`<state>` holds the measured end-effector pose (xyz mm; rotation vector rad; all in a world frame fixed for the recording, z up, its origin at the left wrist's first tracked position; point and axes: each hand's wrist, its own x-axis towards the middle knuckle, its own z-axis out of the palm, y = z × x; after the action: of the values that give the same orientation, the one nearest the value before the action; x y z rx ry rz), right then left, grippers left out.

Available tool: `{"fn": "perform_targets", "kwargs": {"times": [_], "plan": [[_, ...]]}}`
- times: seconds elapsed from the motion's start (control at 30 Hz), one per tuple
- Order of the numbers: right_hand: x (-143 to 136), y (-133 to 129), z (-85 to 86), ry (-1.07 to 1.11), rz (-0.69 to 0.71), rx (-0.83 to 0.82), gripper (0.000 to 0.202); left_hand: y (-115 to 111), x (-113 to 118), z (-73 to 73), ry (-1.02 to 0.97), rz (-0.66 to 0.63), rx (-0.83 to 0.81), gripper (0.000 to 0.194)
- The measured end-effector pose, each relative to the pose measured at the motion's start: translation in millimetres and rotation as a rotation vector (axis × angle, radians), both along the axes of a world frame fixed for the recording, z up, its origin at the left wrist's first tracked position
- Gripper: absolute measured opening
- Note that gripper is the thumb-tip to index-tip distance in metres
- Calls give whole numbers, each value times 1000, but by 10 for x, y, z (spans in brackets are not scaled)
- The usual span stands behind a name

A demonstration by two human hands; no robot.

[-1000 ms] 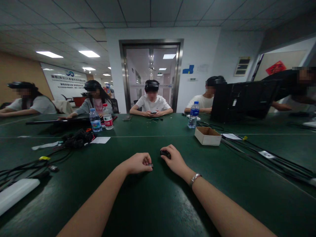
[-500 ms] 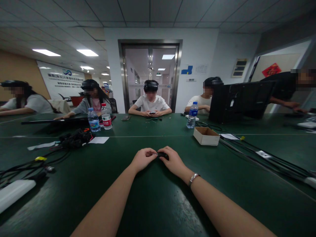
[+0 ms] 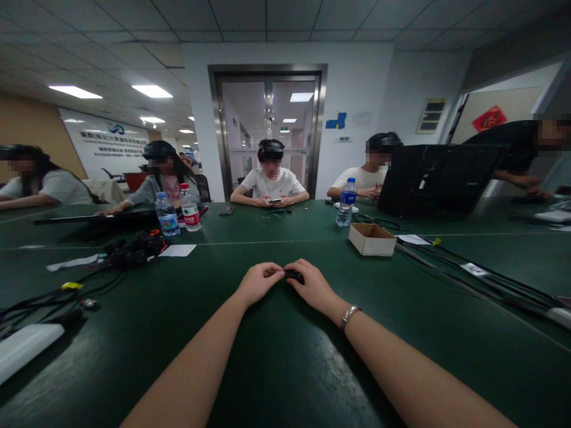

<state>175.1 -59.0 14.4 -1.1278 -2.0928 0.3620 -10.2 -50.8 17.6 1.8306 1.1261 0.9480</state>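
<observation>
Over the middle of the green table [image 3: 276, 380], my two hands meet at the fingertips. My right hand [image 3: 312, 282], with a silver bracelet at its wrist, is closed around a small, dark, elongated object [image 3: 293, 275]; its kind cannot be made out. My left hand [image 3: 259, 282] is pinched at that object's left end. Whether the left fingers grip the same object or a separate tiny part is hidden. Beyond the hands, to the right, stands an open cardboard box [image 3: 372, 244].
Cables [image 3: 473, 279] run along the right; a dark bundle of cords [image 3: 129, 249] and a white power strip [image 3: 29, 351] lie left. Bottles [image 3: 167, 217] stand farther back, left and right. A black monitor [image 3: 439, 178] is at right. Several people sit across the table.
The view has tipped and shifted slightly, so the scene sits a little higher in the picture. Both hands keep nearly the same pose around the small dark object.
</observation>
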Motion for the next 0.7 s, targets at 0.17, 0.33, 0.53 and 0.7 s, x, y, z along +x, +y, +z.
{"fn": "perform_targets", "kwargs": {"times": [0.17, 0.33, 0.53, 0.7], "plan": [[-6, 2, -8, 33, 3, 13, 26, -27, -2, 34, 48, 0, 20, 30], [-7, -11, 4, 51, 1, 21, 23, -30, -23, 39, 143, 31, 51, 38], [-14, -20, 12, 55, 9, 23, 23, 33, -43, -33, 179, 47, 68, 47], [-24, -20, 7, 66, 15, 34, 22, 39, -40, -43, 148, 74, 66, 50]]}}
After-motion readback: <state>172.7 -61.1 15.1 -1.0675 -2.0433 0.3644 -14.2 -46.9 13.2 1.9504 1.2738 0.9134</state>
